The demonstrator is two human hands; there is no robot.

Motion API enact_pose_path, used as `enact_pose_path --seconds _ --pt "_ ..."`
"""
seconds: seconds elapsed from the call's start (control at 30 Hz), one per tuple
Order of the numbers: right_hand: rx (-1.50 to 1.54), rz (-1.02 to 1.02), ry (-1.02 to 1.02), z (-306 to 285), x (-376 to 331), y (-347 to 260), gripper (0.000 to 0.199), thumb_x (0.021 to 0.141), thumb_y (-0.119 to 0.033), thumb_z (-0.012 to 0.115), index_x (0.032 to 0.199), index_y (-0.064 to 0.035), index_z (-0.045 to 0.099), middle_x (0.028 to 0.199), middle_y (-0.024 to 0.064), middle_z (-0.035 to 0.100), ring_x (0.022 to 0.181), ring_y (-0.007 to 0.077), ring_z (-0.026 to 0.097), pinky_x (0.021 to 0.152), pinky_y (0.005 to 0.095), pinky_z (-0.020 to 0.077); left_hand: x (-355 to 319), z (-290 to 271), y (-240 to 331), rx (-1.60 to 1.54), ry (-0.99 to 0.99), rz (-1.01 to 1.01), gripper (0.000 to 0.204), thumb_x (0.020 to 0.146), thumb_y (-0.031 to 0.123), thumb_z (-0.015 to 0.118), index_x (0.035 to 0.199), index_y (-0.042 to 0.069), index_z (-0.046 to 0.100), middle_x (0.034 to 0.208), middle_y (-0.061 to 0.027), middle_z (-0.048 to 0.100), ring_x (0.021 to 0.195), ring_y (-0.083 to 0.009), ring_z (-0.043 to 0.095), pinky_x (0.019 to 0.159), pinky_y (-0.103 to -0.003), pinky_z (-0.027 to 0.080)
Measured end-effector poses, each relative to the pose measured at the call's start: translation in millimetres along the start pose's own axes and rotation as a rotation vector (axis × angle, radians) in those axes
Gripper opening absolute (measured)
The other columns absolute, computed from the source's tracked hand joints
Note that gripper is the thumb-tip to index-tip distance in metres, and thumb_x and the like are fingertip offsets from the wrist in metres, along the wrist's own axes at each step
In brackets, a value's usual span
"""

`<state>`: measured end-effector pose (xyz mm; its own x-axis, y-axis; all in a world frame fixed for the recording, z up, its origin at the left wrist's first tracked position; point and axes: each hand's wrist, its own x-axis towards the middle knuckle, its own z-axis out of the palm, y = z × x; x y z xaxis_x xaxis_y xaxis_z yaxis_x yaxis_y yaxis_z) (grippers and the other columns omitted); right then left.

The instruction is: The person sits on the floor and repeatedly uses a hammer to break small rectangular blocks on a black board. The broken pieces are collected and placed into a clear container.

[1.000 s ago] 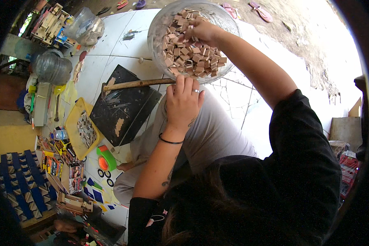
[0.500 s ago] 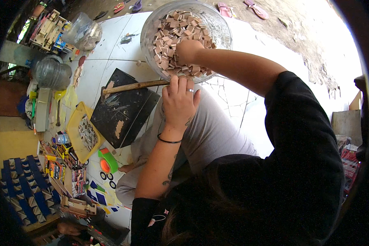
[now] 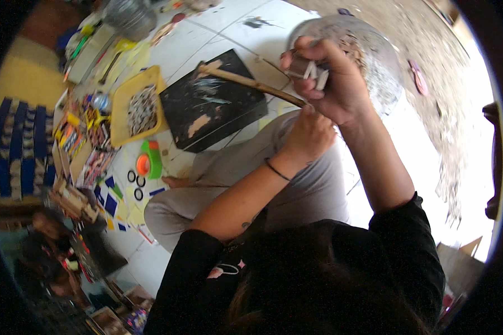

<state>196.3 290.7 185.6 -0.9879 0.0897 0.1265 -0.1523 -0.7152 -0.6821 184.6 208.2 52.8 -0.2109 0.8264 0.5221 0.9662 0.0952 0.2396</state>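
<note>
My right hand (image 3: 341,78) is raised palm up with the fingers curled round several small flat wooden pieces (image 3: 321,78), pale at their edges. Behind it stands a round clear tub (image 3: 394,89), partly hidden, with many brown wooden pieces (image 3: 349,44) inside. My left hand (image 3: 313,134) rests by my knee, closed round the end of a wooden-handled hammer (image 3: 257,85). The hammer's far end lies over a black block (image 3: 215,123) with a scratched top and a tan patch; its head is blurred.
Left of the block sits a yellow tray (image 3: 117,120) of small grey-brown pieces. Nearby are a green and orange tape roll (image 3: 145,162), black rings (image 3: 138,181), and blue-and-yellow sheets (image 3: 110,204). Another person (image 3: 53,251) sits at lower left. A pink sandal (image 3: 418,78) lies beyond the tub.
My right hand has come out of the tub and turned palm up with wooden pieces in it. The view has swung, so the block and tray appear shifted; my left hand stays at the handle.
</note>
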Motion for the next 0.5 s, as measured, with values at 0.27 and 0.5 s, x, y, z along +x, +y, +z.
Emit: enact_pose_path --seconds 0.27,0.5 --pt "-0.804 0.655 0.139 -1.0 154.9 158.8 0.016 0.080 -0.020 0.056 0.078 -0.0057 0.060 0.071 0.0106 0.065 0.052 0.0169 0.058 0.040 0.0281 0.0413 -11.3 24.8 -9.2 -0.677 0.045 -0.102 0.044 0.094 0.035 0.047 0.126 0.007 0.047 0.133 -0.0158 0.047 0.123 -0.0294 0.043 0.105 -0.043 0.030" --pt "-1.533 0.708 -0.126 1.0 218.1 248.9 0.026 0.080 -0.026 0.059 0.085 -0.0012 0.066 0.080 0.0151 0.067 0.062 0.0237 0.067 0.054 0.0365 0.0552 -9.2 40.1 -12.4 -1.077 -0.224 -0.150 0.038 0.091 0.033 0.045 0.115 0.004 0.048 0.118 -0.0126 0.049 0.117 -0.0306 0.041 0.097 -0.046 0.036"
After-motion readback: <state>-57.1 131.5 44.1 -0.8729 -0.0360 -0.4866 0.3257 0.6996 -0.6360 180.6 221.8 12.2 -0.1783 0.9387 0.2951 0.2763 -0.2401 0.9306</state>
